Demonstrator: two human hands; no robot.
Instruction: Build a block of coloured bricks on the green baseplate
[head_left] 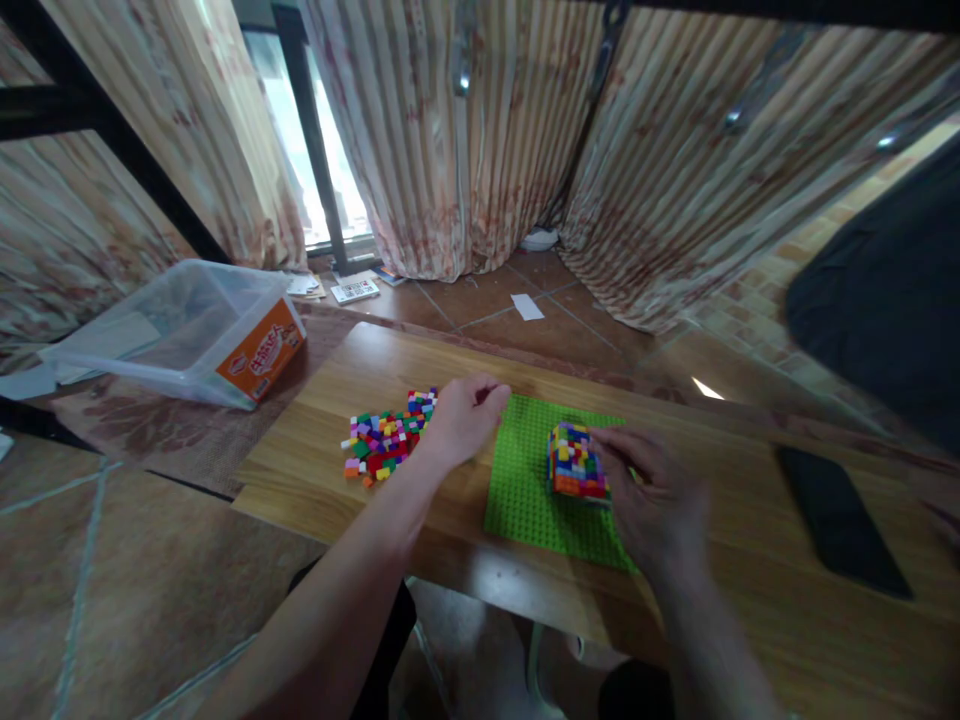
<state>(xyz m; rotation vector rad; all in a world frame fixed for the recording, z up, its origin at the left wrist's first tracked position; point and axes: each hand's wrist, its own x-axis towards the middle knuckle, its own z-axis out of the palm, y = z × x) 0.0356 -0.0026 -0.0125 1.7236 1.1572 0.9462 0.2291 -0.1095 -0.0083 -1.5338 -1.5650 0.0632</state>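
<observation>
My left hand (470, 412) hovers over the table between the pile of toy bricks (386, 437) and the green baseplate (517, 480). Its fingers are curled together, and anything inside them is hidden. On the baseplate stands a compact build of toy bricks (576, 462) in many colours. My right hand (660, 495), somewhat blurred, is at the right side of this build, with bent fingertips close to its upper right edge. Whether a small brick sits between those fingers I cannot make out.
The wooden table (450, 545) also bears a dark phone-like slab (844, 520) on the right. Left of the table is a clear plastic bin (180, 330) with an orange label. Striped curtains (480, 130) hang behind, and papers (527, 307) lie on the tiled floor.
</observation>
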